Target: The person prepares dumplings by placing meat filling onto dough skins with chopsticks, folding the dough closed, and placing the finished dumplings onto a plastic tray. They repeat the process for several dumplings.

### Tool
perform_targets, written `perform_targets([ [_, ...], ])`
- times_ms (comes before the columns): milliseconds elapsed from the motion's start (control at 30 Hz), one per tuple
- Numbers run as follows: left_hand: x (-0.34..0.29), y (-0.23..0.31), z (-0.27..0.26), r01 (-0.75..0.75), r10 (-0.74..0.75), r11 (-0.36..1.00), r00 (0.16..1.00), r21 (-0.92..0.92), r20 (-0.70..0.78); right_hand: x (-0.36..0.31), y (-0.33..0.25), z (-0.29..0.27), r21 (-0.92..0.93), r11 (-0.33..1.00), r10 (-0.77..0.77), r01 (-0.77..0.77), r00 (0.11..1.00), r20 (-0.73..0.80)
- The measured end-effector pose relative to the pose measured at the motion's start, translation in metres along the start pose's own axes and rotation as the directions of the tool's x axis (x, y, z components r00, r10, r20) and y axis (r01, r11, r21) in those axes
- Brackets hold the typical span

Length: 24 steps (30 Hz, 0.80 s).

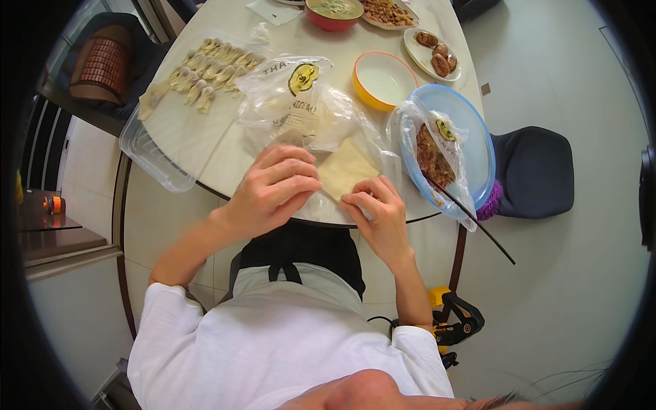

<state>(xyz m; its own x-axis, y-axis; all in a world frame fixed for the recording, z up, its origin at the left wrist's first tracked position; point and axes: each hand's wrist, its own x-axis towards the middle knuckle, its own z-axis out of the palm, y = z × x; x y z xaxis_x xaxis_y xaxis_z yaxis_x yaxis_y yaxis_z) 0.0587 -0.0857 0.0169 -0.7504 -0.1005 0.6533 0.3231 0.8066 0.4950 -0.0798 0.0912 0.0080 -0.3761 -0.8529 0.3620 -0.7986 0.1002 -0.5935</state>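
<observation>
Pale square wonton wrappers (348, 168) lie at the table's near edge, partly on a clear plastic bag; how many is hard to tell. My right hand (380, 210) pinches their near right edge between thumb and fingers. My left hand (273, 183) is curled at their left side, its fingertips close to the edge; whatever it may grip is hidden. Just beyond stands a crumpled printed plastic bag (328, 109). To the right, a bag of brown minced filling (432, 158) sits in a blue-rimmed bowl (484, 147), with a dark chopstick (475, 222) sticking out over the rim.
Folded wontons (213, 67) stand in rows at the far left, near a clear plastic tray (154, 156) overhanging the table edge. An orange-and-yellow bowl (374, 100), a plate of brown eggs (418, 58), a red bowl (333, 22) and a heaped dish (389, 12) stand farther back.
</observation>
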Motion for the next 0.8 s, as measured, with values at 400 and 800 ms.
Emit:
perform_targets([
  [400, -0.024, 0.008, 0.025, 0.21, -0.207, 0.968, 0.978, -0.141, 0.036, 0.01, -0.007, -0.008, -0.015, 1.0, -0.015, 0.016, 0.997, 0.072],
  [800, -0.026, 0.014, 0.034, 0.208, -0.207, 0.975, 0.978, -0.084, 0.013, 0.014, 0.0, -0.01, -0.007, 0.999, -0.037, 0.038, 0.992, 0.118],
])
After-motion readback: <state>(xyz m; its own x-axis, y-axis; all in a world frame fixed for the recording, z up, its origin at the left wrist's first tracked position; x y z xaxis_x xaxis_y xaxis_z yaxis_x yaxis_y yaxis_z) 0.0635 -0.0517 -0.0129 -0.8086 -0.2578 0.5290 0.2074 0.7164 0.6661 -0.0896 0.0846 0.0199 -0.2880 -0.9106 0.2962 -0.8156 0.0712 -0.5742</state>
